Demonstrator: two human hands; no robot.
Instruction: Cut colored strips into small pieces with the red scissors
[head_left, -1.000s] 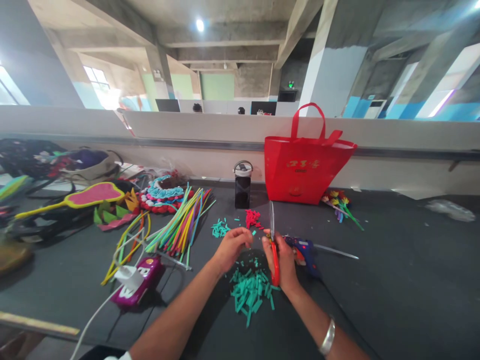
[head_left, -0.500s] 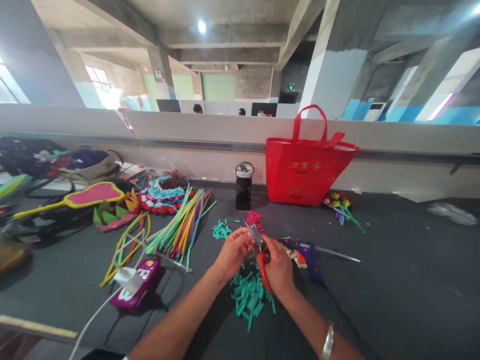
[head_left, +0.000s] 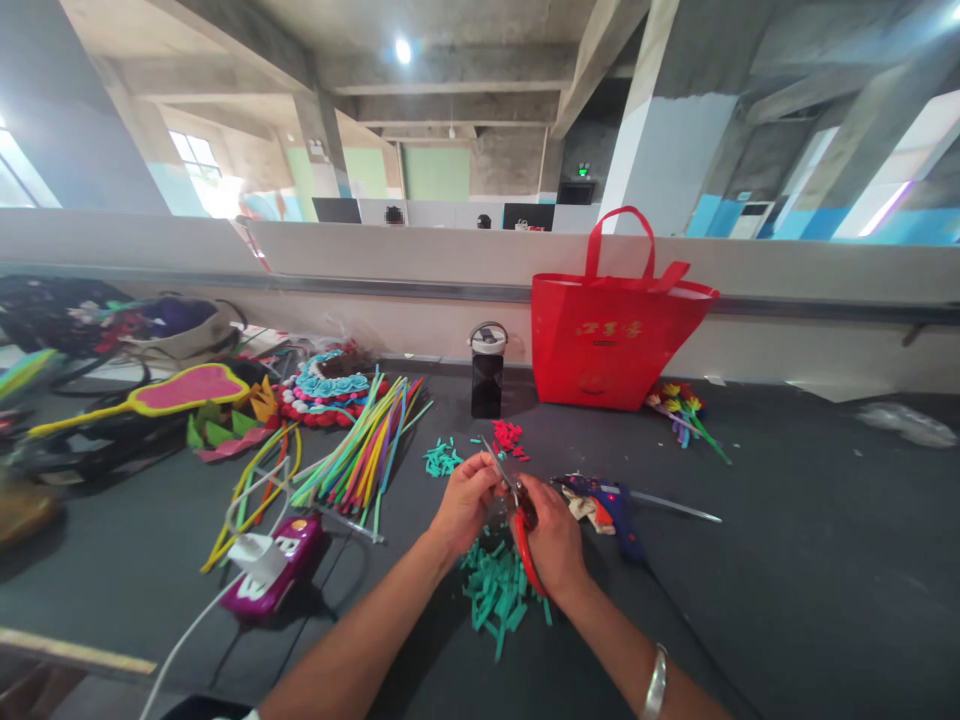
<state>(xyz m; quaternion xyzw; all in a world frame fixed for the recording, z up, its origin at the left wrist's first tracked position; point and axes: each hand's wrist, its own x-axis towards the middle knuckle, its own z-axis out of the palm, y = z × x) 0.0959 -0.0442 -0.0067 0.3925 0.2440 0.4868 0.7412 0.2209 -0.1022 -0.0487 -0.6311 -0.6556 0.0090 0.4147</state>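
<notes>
My right hand [head_left: 553, 535] is wrapped round red-handled scissors [head_left: 526, 555], their blades pointing up and to the left. Close to the blades, the fingers of my left hand [head_left: 466, 500] are pinched together; whatever sits between them is too small to make out. Under both hands lies a loose pile of teal cut strips [head_left: 499, 595]. Beyond my fingers are a small heap of red cut bits [head_left: 508, 434] and, to its left, a heap of smaller teal bits [head_left: 442, 458].
A blue glue gun [head_left: 622, 515] lies right of my hands, its cord trailing forward. Pipe cleaners [head_left: 367, 450] and a purple power strip [head_left: 277, 570] are on the left. A black bottle [head_left: 487, 380] and a red bag [head_left: 615, 345] stand at the back.
The scissor blades have come closer together and turned slightly. My right hand has shifted a little to the left; my left hand stays nearly in place.
</notes>
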